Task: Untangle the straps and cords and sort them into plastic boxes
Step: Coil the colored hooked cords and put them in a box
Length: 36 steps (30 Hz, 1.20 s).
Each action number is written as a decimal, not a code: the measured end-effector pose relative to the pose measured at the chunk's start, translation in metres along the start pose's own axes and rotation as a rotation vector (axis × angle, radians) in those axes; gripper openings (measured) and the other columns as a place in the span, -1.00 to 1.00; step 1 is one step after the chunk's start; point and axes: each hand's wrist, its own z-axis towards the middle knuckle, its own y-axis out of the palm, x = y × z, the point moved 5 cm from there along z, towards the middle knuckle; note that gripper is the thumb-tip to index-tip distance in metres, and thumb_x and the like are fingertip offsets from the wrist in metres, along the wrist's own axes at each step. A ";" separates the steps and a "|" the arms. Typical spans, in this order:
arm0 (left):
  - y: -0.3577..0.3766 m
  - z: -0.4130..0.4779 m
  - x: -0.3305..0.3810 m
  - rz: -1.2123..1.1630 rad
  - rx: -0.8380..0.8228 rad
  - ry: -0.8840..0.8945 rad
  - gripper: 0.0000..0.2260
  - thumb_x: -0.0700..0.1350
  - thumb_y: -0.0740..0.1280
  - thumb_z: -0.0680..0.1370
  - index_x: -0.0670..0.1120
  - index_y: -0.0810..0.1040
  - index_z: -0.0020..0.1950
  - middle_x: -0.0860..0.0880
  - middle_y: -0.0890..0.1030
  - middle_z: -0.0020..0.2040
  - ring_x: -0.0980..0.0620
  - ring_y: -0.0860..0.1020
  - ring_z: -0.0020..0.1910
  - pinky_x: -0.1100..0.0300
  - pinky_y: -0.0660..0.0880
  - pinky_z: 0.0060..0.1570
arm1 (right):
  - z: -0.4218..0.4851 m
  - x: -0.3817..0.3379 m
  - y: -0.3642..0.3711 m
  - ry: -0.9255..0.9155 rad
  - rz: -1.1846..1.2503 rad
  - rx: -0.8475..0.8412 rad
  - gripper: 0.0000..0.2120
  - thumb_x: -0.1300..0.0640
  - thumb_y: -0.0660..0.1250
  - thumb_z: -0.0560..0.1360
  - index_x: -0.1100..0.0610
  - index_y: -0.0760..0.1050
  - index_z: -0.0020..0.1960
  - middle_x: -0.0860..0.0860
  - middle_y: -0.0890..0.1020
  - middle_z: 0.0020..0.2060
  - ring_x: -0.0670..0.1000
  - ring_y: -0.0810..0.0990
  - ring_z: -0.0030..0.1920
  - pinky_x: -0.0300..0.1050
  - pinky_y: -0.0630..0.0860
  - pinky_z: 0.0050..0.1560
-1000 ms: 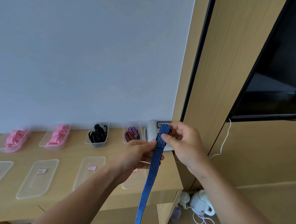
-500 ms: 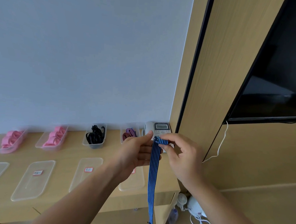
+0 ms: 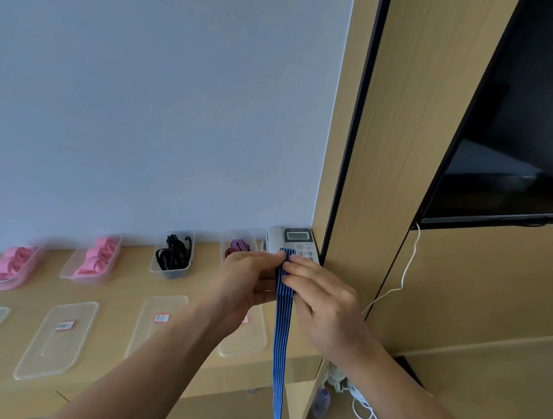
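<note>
At centre right of the frame, the blue fabric strap with dark lengthwise stripes [image 3: 282, 337] is held in the air over the right end of the light wooden desk [image 3: 126, 284]. Its top is folded over itself, and its long tail hangs past the desk edge to the bottom of the frame. The left hand [image 3: 247, 282] pinches the fold from the left with curled fingers and thumb. The right hand [image 3: 324, 297] pinches it from the right between thumb and forefinger, its other fingers loosely bent. A loosened pinch would probably let the fold spring open, and the free tail could twist or catch on the desk edge. The white desk telephone [image 3: 296, 238] just behind the hands might get knocked.
</note>
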 end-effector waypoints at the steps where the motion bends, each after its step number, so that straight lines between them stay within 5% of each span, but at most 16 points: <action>1: 0.000 0.000 0.000 -0.006 0.010 0.007 -0.85 -0.13 0.39 0.63 -0.18 0.71 0.04 -0.10 0.71 -0.18 0.00 0.69 -0.23 0.13 0.60 -0.18 | -0.001 -0.001 0.001 -0.008 -0.008 -0.009 -0.78 0.48 0.34 0.46 0.33 0.67 0.05 0.16 0.68 0.12 0.11 0.61 0.27 0.07 0.57 0.22; 5: 0.000 -0.001 0.002 0.065 0.095 0.086 -0.81 -0.15 0.33 0.67 -0.21 0.70 0.07 -0.08 0.72 -0.18 0.04 0.67 -0.24 0.22 0.58 -0.26 | -0.003 -0.007 0.001 0.067 0.052 -0.006 -0.72 0.40 0.30 0.49 0.27 0.65 0.15 0.12 0.64 0.21 0.06 0.56 0.33 -0.01 0.51 0.31; 8: 0.004 -0.002 0.005 0.138 0.108 0.146 -0.80 -0.17 0.31 0.69 -0.20 0.71 0.03 -0.10 0.74 -0.18 0.03 0.69 -0.24 0.25 0.59 -0.27 | 0.003 0.007 -0.003 0.416 0.209 0.072 -0.70 0.18 0.41 0.51 0.14 0.60 0.24 -0.08 0.64 0.12 -0.08 0.61 0.16 -0.14 0.55 0.14; 12: 0.006 -0.005 0.011 0.191 0.071 0.201 -0.78 -0.17 0.30 0.69 -0.13 0.74 -0.03 -0.07 0.76 -0.15 0.02 0.73 -0.19 0.23 0.63 -0.20 | 0.009 0.030 0.008 0.824 0.406 -0.135 -0.68 0.15 0.50 0.47 0.01 0.62 0.21 -0.15 0.66 -0.09 -0.14 0.61 -0.11 -0.15 0.54 -0.11; 20: 0.001 -0.004 0.004 0.073 0.000 0.160 -0.76 -0.07 0.37 0.65 -0.25 0.61 0.16 -0.17 0.74 -0.06 -0.08 0.72 -0.12 0.18 0.61 -0.17 | 0.020 0.033 0.004 0.912 0.640 -0.177 -0.82 0.20 0.51 0.43 -0.04 0.68 -0.02 -0.07 0.72 -0.13 -0.10 0.66 -0.09 -0.04 0.61 0.03; 25: 0.004 -0.007 -0.011 0.131 -0.050 0.050 -0.58 0.23 0.32 0.62 -0.09 0.71 0.14 -0.16 0.75 -0.02 -0.10 0.73 -0.06 0.11 0.61 -0.08 | 0.027 0.035 -0.002 0.899 0.623 -0.165 -0.77 0.31 0.50 0.42 0.01 0.67 -0.04 -0.01 0.71 -0.13 0.06 0.66 -0.05 0.15 0.62 0.06; 36: 0.006 -0.012 -0.022 0.166 -0.040 -0.165 -0.37 0.39 0.21 0.59 -0.17 0.68 0.11 -0.18 0.76 -0.01 -0.15 0.75 -0.02 0.11 0.63 -0.14 | 0.029 0.022 -0.011 0.643 0.325 0.006 -0.74 0.35 0.49 0.42 0.09 0.64 0.04 -0.13 0.70 -0.15 -0.08 0.66 -0.15 -0.04 0.62 -0.06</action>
